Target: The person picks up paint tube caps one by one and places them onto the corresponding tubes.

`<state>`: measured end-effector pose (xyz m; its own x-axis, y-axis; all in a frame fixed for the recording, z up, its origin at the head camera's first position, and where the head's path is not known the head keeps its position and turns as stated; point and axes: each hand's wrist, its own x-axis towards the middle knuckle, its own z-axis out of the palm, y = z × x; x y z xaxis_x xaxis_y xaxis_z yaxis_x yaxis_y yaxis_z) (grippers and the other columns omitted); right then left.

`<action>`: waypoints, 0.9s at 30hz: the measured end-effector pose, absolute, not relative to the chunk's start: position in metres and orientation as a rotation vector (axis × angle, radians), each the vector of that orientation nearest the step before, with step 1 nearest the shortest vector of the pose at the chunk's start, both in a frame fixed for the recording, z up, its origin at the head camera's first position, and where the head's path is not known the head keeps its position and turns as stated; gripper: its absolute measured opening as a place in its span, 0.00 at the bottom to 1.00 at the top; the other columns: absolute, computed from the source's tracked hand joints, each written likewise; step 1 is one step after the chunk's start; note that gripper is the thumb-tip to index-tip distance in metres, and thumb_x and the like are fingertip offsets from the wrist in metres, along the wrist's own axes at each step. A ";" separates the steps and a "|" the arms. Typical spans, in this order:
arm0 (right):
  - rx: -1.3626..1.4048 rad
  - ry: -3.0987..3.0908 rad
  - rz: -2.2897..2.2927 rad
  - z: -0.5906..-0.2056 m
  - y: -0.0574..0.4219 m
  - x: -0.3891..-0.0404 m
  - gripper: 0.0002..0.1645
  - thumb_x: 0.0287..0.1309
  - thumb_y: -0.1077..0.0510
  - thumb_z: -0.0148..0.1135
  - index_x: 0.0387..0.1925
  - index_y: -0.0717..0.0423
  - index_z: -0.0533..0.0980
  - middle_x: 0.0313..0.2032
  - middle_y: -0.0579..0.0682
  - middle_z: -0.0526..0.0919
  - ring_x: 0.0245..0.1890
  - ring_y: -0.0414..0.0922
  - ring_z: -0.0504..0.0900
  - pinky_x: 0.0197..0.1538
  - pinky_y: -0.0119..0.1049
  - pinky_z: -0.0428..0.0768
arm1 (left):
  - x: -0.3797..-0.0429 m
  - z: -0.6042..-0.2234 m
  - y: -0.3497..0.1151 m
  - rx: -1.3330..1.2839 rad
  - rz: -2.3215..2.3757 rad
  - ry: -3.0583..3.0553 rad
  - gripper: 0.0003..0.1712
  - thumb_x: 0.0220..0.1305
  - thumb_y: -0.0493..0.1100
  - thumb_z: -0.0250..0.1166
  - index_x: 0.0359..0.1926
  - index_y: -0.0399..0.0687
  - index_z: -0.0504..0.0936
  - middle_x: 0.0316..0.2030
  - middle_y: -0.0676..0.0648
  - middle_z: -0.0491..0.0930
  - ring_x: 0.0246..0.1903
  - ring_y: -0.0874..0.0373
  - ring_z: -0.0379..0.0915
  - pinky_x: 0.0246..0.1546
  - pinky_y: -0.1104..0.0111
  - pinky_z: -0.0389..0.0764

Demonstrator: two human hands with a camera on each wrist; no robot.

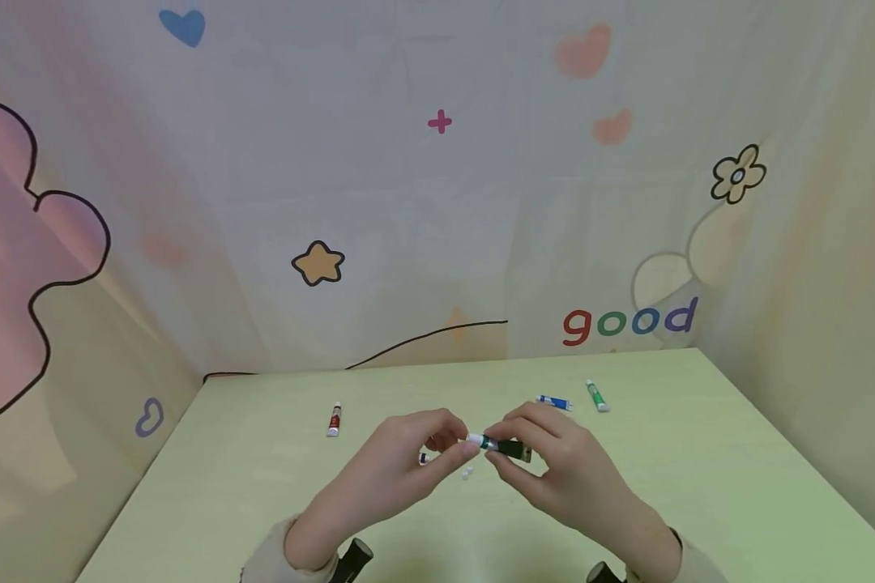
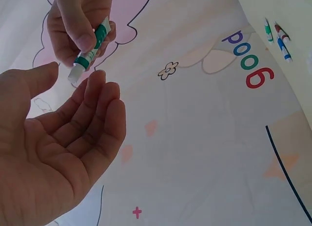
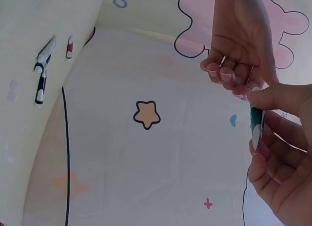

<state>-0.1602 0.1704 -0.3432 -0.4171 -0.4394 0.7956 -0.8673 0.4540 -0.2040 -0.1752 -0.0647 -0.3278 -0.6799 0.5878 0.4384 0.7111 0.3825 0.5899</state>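
A green paint tube (image 1: 491, 443) with a white cap is pinched between the thumb and fingers of my right hand (image 1: 565, 449); in the left wrist view the tube (image 2: 92, 48) points its cap down at the other hand. My left hand (image 1: 401, 461) is beside the cap end. Its thumb and relaxed fingers (image 2: 105, 106) stand apart around the cap, with a gap showing in the left wrist view. Behind the left hand a dark blue tube (image 1: 424, 458) is mostly hidden. Small white pieces (image 1: 467, 472) lie on the table under the hands.
On the pale green table (image 1: 248, 486) a red paint tube (image 1: 334, 419) lies at the left. Farther right are a blue tube (image 1: 554, 402) and another green tube (image 1: 596, 396). A printed cloth (image 1: 408, 202) hangs behind and along both sides.
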 end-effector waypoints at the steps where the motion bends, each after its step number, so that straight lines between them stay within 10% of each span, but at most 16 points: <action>1: 1.086 -2.025 0.792 -0.343 0.170 -0.160 0.08 0.67 0.52 0.65 0.40 0.52 0.83 0.37 0.41 0.81 0.34 0.36 0.77 0.37 0.22 0.76 | -0.175 -0.329 -0.064 -1.179 -1.182 -2.478 0.13 0.73 0.58 0.59 0.41 0.59 0.82 0.32 0.66 0.80 0.34 0.70 0.77 0.36 0.69 0.79; 8: 1.104 -2.022 0.740 -0.344 0.168 -0.160 0.10 0.69 0.50 0.62 0.40 0.52 0.83 0.38 0.41 0.80 0.36 0.36 0.78 0.37 0.21 0.76 | -0.173 -0.332 -0.061 -1.223 -1.108 -2.428 0.10 0.76 0.50 0.59 0.39 0.52 0.82 0.29 0.62 0.78 0.27 0.69 0.71 0.25 0.73 0.75; 22: 1.178 -2.097 1.098 -0.345 0.169 -0.159 0.14 0.57 0.64 0.73 0.40 0.43 0.83 0.34 0.35 0.81 0.31 0.33 0.76 0.32 0.26 0.74 | -0.169 -0.343 -0.060 -1.370 -0.703 -2.096 0.04 0.72 0.37 0.63 0.45 0.43 0.79 0.36 0.53 0.79 0.32 0.64 0.69 0.34 0.82 0.71; 27: 1.176 -2.069 0.986 -0.348 0.167 -0.162 0.08 0.61 0.60 0.72 0.40 0.46 0.83 0.35 0.37 0.81 0.33 0.34 0.77 0.34 0.24 0.76 | -0.167 -0.341 -0.066 -1.292 -0.830 -2.296 0.11 0.74 0.46 0.62 0.51 0.46 0.78 0.41 0.54 0.80 0.40 0.63 0.76 0.41 0.74 0.78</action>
